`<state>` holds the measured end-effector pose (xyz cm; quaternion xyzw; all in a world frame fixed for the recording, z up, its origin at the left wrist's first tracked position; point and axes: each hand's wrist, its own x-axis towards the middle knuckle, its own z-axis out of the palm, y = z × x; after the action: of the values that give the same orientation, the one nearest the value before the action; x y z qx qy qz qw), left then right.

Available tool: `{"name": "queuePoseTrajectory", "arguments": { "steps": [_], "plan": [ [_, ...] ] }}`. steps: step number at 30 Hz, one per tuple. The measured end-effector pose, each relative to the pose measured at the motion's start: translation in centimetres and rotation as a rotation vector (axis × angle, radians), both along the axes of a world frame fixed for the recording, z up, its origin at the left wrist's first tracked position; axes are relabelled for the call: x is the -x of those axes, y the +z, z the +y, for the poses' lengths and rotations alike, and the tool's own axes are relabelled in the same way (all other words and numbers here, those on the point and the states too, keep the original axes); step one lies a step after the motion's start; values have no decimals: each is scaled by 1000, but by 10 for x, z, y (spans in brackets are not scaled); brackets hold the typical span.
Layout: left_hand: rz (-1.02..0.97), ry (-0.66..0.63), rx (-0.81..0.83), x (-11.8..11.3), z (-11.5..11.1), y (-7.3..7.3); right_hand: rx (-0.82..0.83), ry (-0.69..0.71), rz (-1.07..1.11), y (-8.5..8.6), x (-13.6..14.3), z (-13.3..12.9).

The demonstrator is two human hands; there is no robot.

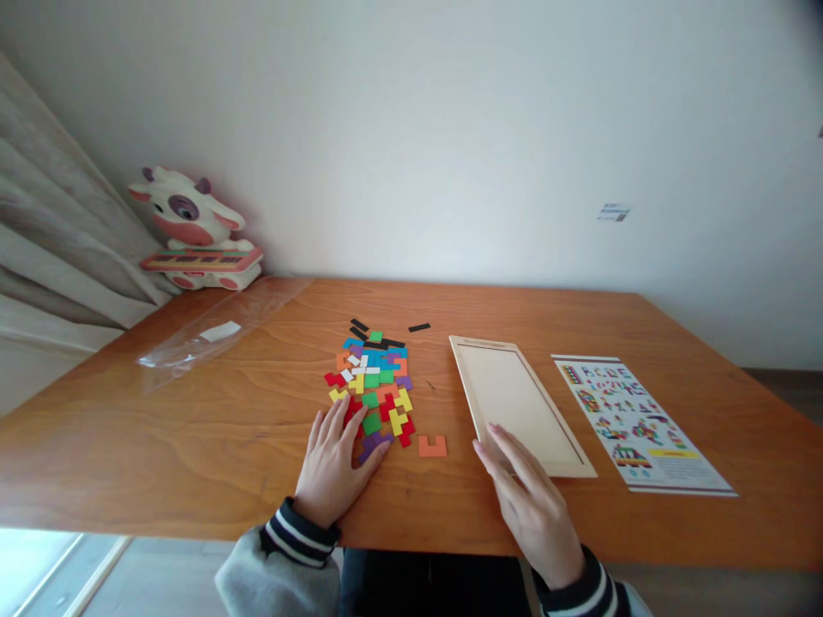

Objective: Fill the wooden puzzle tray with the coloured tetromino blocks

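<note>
My left hand (335, 467) lies with its fingers spread at the near left edge of a pile of flat, coloured puzzle pieces. Its thumb reaches over a purple piece (370, 445), and its fingertips partly cover red and yellow pieces. A lone orange U-shaped piece (433, 447) lies right of the pile. Over the near left corner of a shallow wooden puzzle tray (520, 394) is my right hand (531, 501), fingers stretched out and holding nothing. Whether those fingers touch the tray I cannot tell. White pieces (365, 370) and blue pieces sit farther back in the pile.
A printed pattern sheet (643, 428) lies right of the tray. Several black strips (419, 327) are at the pile's far end. At the back left stand a toy cow with a keyboard (199, 231) and a clear plastic bag (219, 334). The wooden table (212, 463) meets the wall.
</note>
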<state>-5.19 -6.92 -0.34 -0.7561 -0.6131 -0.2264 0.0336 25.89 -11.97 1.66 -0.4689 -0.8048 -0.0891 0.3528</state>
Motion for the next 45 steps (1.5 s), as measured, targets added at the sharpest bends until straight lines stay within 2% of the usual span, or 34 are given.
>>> {"name": "queuePoseTrajectory", "arguments": {
  "steps": [7,13,20,26,32,37,41,45],
  "plan": [
    [39,-12,3,0,0,2,164,-10,-132,-7,20,10],
    [51,-13,2,0,0,3,215,-45,-248,-7,43,11],
    [52,-16,-7,0,0,4,239,-48,-188,-4,69,13],
    [42,-18,-3,0,0,5,232,-61,-127,0,62,12],
    [30,-21,-14,-1,0,5,190,178,-101,10,44,22],
    [46,-23,-22,0,0,4,209,205,-63,7,33,25],
    [47,-26,-29,0,1,4,263,194,-35,2,38,19],
    [52,-41,-23,0,1,6,279,199,-24,3,55,12]
  ]
}}
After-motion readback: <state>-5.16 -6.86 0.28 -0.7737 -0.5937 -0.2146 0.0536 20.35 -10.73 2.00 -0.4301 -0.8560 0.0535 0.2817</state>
